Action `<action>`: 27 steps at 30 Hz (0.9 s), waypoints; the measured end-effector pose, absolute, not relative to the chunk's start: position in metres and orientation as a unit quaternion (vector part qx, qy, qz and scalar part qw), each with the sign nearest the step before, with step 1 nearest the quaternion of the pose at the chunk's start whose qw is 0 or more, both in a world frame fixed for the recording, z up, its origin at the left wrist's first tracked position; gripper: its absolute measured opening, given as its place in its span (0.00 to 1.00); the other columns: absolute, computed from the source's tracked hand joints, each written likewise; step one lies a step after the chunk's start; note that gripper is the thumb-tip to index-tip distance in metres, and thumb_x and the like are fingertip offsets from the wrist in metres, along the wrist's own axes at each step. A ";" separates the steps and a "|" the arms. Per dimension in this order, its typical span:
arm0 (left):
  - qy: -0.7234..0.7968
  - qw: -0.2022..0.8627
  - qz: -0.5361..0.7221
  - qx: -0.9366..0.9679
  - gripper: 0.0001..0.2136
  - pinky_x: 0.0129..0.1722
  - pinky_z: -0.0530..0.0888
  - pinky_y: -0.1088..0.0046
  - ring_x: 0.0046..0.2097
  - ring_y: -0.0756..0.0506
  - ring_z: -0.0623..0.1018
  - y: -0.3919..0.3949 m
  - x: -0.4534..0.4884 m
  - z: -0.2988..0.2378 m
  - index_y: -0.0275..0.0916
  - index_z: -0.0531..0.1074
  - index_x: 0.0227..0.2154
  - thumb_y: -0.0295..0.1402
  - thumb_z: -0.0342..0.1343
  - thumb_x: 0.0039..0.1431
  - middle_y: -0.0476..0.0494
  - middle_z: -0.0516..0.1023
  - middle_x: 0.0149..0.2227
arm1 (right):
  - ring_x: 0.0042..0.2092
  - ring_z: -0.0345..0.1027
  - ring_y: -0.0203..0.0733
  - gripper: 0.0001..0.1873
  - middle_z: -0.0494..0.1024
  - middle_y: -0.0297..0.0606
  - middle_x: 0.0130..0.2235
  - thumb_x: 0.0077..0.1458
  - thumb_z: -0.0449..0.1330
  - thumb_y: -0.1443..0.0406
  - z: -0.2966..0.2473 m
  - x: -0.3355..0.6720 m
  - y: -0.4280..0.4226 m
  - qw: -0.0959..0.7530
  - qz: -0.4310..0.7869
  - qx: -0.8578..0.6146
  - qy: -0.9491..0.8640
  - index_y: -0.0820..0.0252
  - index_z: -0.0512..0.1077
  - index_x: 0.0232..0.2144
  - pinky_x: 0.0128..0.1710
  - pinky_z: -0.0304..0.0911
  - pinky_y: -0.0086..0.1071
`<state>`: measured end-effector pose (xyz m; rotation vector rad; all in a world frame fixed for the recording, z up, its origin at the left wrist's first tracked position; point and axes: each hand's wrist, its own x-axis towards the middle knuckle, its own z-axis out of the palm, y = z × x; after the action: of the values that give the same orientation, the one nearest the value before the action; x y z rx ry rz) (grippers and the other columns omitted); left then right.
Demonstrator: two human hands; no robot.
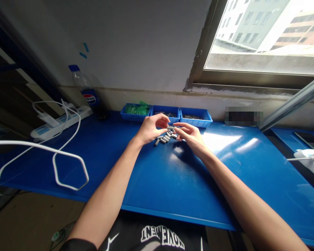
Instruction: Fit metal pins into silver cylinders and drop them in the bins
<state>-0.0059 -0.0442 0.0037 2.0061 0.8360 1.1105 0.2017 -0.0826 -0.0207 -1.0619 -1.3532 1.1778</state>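
Holding a small metal cylinder (170,128) by its end, or so it looks from where I stand, the person's right hand (192,136) pinches with thumb and forefinger, its other fingers curled in. The left hand (149,130) faces it, fingers arched and thumb set below them, near the cylinder's other end; I cannot tell whether those tips press on it. That small grip probably suits so short a piece, leaving most of it visible. Similar pieces lie in a loose pile (164,139) just below the hands on the blue table (159,181), presumably heaped there to be within fingertip reach. Behind, the left bin (133,118), middle bin (178,119) and right bin (199,123) stand in a row by the wall, likely to separate green packets (136,109) from metal parts while sparing the space in front.
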 end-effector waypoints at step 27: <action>0.457 0.226 0.183 0.841 0.08 0.33 0.74 0.74 0.33 0.46 0.80 -0.035 -0.026 -0.010 0.40 0.80 0.38 0.31 0.61 0.55 0.45 0.83 0.33 | 0.47 0.77 0.50 0.22 0.79 0.44 0.55 0.51 0.71 0.55 -0.027 0.201 -0.080 0.578 0.447 -0.413 -0.544 0.53 0.78 0.49 0.50 0.72 0.47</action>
<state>-0.0264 -0.0345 -0.0096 2.3180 1.2587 0.5045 0.2012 -0.0799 -0.0267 -0.9664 -1.2733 1.0448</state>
